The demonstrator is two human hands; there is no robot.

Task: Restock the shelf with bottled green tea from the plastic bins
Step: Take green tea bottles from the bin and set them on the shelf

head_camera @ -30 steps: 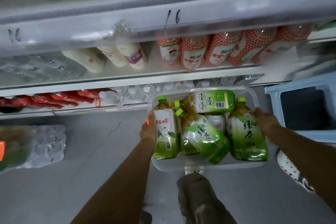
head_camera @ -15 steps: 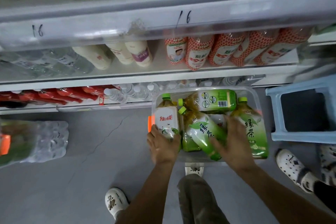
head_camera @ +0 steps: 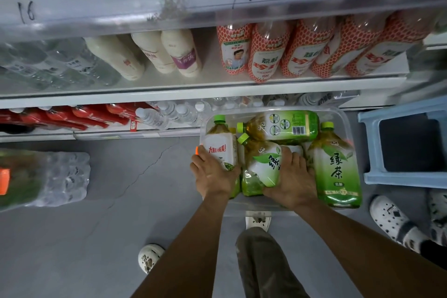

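Head view, looking down at a clear plastic bin [head_camera: 339, 113] of bottled green tea held in front of a drinks shelf [head_camera: 193, 84]. The left hand [head_camera: 214, 174] curls around the lower body of the leftmost green tea bottle [head_camera: 219, 145], which stands upright at the bin's left wall. The right hand [head_camera: 294, 181] grips the tilted middle bottle [head_camera: 262, 164] from its right side, fingers over the label and thumb under the base. Half a second earlier the right hand lay spread across the middle of the bin with its fingers reaching toward the rightmost bottle; it has since drawn in and closed on the middle bottle, while the left hand has kept its place on the left bottle. One second earlier both hands were at the bin's outer sides. A third bottle [head_camera: 280, 126] lies on its side along the bin's far edge, and a fourth bottle [head_camera: 337, 169] stands at the right wall, untouched. Behind the bin, the shelf carries red-patterned bottles [head_camera: 273, 55], white bottles [head_camera: 167, 53] and, lower down, red-labelled bottles [head_camera: 72, 116] and water bottles [head_camera: 169, 113]. A blue stool [head_camera: 377, 152] stands to the right of the bin, and a shrink-wrapped pack of bottles [head_camera: 60, 176] rests on the grey floor [head_camera: 121, 237] at left.
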